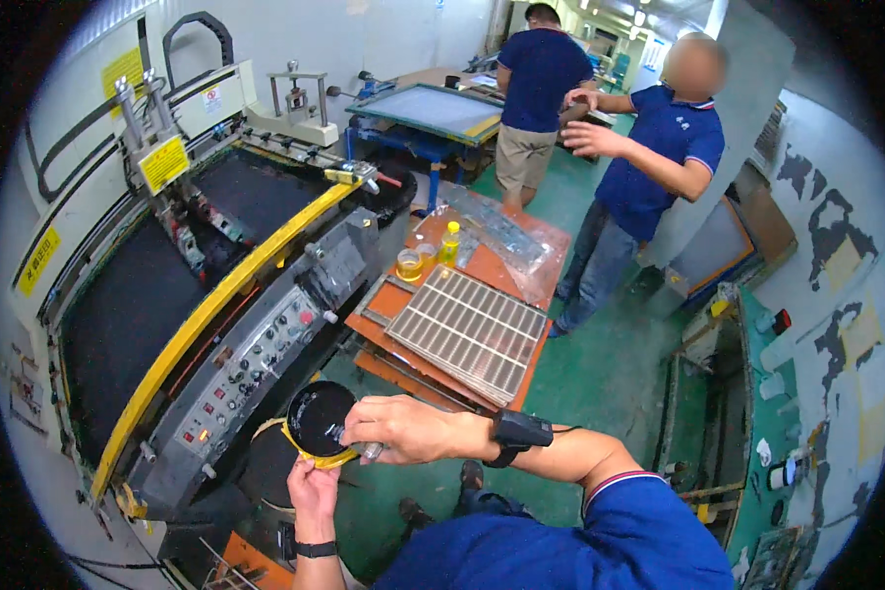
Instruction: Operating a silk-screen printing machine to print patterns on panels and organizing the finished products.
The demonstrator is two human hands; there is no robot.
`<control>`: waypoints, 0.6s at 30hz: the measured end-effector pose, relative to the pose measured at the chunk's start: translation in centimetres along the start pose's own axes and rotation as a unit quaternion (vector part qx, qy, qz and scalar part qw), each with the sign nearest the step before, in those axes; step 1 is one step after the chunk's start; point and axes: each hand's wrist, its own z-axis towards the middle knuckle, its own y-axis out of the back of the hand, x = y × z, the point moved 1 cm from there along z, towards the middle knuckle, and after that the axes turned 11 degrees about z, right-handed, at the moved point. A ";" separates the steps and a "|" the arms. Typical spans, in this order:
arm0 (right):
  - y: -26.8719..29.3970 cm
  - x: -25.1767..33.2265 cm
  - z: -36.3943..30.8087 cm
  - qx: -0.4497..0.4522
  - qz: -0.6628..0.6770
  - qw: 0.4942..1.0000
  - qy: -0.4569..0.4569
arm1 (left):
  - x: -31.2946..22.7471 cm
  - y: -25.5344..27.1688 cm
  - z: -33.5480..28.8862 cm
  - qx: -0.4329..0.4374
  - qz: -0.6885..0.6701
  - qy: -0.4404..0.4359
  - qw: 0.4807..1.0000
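Note:
A round tub [321, 459] with a yellow rim sits low in front of me, filled with glossy black ink [317, 408]. My left hand [314, 489] holds it from below, with the fingers closed at its near edge. Over the tub's right side, my right hand [400, 429] is closed around a short greyish tool [372, 451]. One end of the tool pokes out below the fist; its other end points toward the ink, and its exact kind is hard to make out.
On the left stands a screen-printing machine with a yellow bar [236, 307] and a control panel [251, 366]. An orange table [418, 369] bears a gridded panel [472, 334], a yellow bottle [449, 243] and jars [409, 264]. Two people stand beyond; a green bench [772, 433] lines the right.

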 end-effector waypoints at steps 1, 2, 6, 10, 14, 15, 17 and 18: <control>0.1 0.1 -0.1 -0.001 -0.004 1.000 0.000 | 0.1 -0.1 0.0 -0.006 -0.001 0.003 1.000; 0.3 0.1 -0.2 -0.003 -0.002 1.000 -0.003 | 0.2 -0.2 0.1 -0.003 -0.001 0.003 1.000; 0.3 -0.1 -0.4 -0.012 0.004 1.000 -0.005 | 0.3 0.2 0.3 -0.002 -0.009 0.006 1.000; 0.6 -0.3 -0.6 -0.015 0.004 1.000 -0.013 | 0.5 -0.2 0.2 -0.016 -0.003 0.004 1.000; 0.9 -0.1 -0.8 -0.014 0.006 1.000 -0.026 | 0.6 0.3 0.3 -0.021 -0.001 0.009 1.000; 0.9 -0.1 -0.9 -0.014 0.006 1.000 -0.026 | 0.7 0.3 0.2 -0.017 -0.002 0.008 1.000; 1.0 0.1 -1.0 -0.026 0.019 0.999 -0.018 | 0.8 0.2 0.0 -0.013 -0.003 0.007 1.000; 1.1 0.2 -1.0 -0.026 0.020 0.999 -0.017 | 0.7 0.0 -0.1 -0.019 -0.003 0.005 1.000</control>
